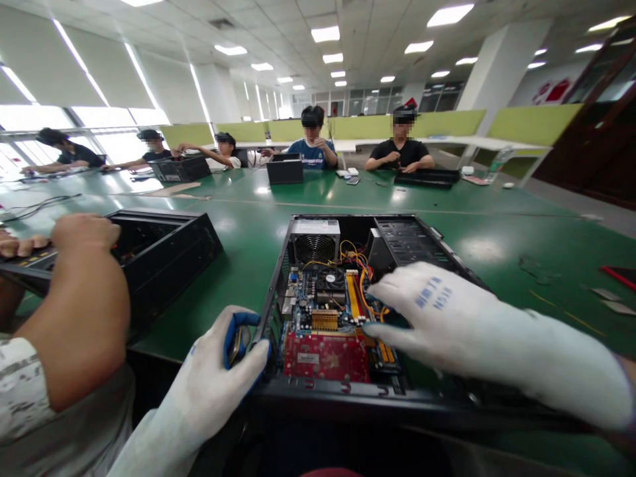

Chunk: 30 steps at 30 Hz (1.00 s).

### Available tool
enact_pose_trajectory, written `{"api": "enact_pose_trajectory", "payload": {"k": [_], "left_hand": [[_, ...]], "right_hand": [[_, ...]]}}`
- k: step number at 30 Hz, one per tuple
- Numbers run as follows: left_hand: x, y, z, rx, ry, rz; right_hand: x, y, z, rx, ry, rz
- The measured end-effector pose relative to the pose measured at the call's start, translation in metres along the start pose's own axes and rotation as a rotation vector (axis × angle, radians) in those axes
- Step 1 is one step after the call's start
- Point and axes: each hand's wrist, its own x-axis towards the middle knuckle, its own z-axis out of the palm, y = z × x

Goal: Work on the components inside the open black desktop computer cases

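An uncovered black computer case lies on its side in front of me. It holds a blue motherboard, a red graphics card, a power supply fan and yellow memory slots. My right hand, in a white glove, reaches over the board beside the slots and orange cables; thumb and fingers are apart. My gloved left hand is at the case's near left corner, thumb by the edge. Its fingers curl around a small dark and yellowish thing, too hidden to name.
At left, a co-worker's bare arm leans over another black case. Across the green table several people sit with cases and parts. A red-edged item and thin wires lie at right. A bottle stands at the far right.
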Motion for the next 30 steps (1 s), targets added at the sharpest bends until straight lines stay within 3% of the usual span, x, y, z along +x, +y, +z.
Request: {"api": "enact_pose_trajectory", "payload": {"k": [2, 4, 7, 10, 13, 17, 25, 30], "left_hand": [[-0.001, -0.002, 0.002, -0.008, 0.018, -0.009], [-0.001, -0.005, 0.004, -0.03, 0.021, -0.02], [-0.002, -0.008, 0.006, -0.074, 0.005, -0.044], [-0.002, -0.009, 0.008, -0.115, -0.014, -0.067], [-0.003, -0.01, 0.009, -0.146, -0.018, -0.079], [-0.003, -0.013, 0.009, -0.163, -0.026, -0.069], [-0.007, -0.005, 0.011, -0.212, 0.008, -0.118], [-0.005, -0.012, 0.012, -0.199, -0.013, -0.118]], "right_hand": [[0.038, 0.009, 0.003, -0.018, -0.236, 0.038], [0.072, 0.013, 0.013, -0.012, -0.385, 0.046], [0.108, 0.015, 0.041, -0.03, -0.52, 0.038], [0.126, 0.016, 0.069, -0.007, -0.608, 0.044], [0.132, 0.019, 0.088, 0.025, -0.634, 0.067], [0.132, 0.024, 0.095, 0.052, -0.633, 0.08], [0.125, 0.038, 0.076, -0.004, -0.601, 0.17], [0.114, 0.054, 0.066, -0.109, -0.558, 0.19]]}}
